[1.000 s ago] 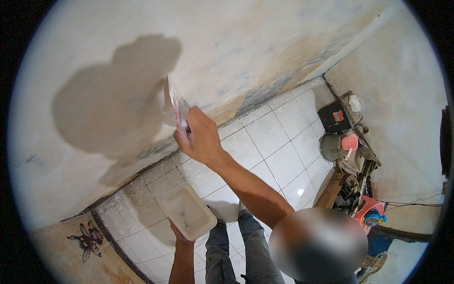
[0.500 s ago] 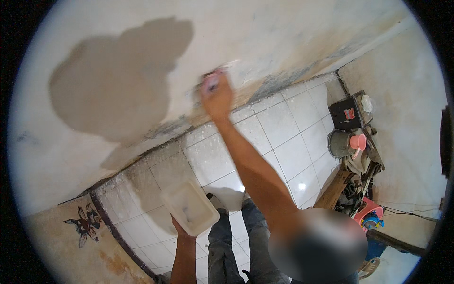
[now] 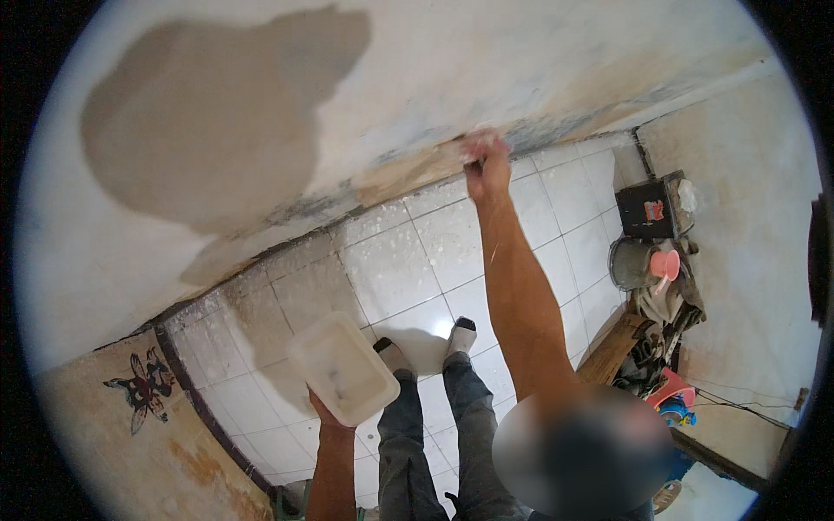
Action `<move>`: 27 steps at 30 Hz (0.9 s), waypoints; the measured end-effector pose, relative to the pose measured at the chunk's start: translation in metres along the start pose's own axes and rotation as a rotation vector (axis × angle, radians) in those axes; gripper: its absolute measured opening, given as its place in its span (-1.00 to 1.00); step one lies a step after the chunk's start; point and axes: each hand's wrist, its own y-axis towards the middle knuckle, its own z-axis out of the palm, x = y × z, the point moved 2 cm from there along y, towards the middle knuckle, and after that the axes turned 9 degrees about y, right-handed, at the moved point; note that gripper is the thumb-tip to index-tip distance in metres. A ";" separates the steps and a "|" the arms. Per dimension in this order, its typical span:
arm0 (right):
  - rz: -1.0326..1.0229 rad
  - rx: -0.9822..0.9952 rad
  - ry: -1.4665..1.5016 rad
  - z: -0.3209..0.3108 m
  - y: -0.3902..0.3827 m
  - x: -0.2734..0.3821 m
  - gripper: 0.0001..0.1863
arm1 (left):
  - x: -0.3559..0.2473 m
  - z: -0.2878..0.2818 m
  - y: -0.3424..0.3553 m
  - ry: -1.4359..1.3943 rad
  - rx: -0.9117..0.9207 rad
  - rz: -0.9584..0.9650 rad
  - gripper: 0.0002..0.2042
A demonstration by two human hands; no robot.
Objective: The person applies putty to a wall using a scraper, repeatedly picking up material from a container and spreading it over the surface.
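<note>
In my left hand [image 3: 325, 410] is a shallow cream-white rectangular plastic tub [image 3: 379, 392], gripped by its near left side and held low over the floor. A little pale residue shows inside it. My right arm reaches forward, and my right hand [image 3: 490, 165] is at the lower part of the stained wall [image 3: 408, 165], just above the floor edge. Its fingers look closed and are smeared by motion. Something pale pinkish shows at the fingertips, too blurred to name.
White floor tiles [image 3: 389, 266] carry white splashes along the wall. At the right stand a black box [image 3: 645, 210], a dark bucket [image 3: 627, 264] with a pink dipper [image 3: 665, 264], and a wooden board [image 3: 613, 349] beside piled cloths. My feet are on the tiles between.
My right hand has moved right and slightly down along the wall toward the floor edge. The tub has shifted slightly left and up in the picture, still in my left hand.
</note>
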 end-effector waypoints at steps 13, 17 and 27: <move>-0.385 -0.075 -0.876 0.056 -0.115 -0.073 -0.85 | -0.004 -0.008 -0.006 0.060 -0.037 0.096 -0.36; -0.779 0.104 -1.254 0.075 -0.072 -0.103 -0.80 | 0.003 -0.011 -0.006 0.086 -0.110 0.081 -0.35; -0.016 -0.141 -0.457 -0.017 -0.095 -0.101 -0.85 | -0.005 -0.038 -0.008 0.060 -0.152 0.119 -0.37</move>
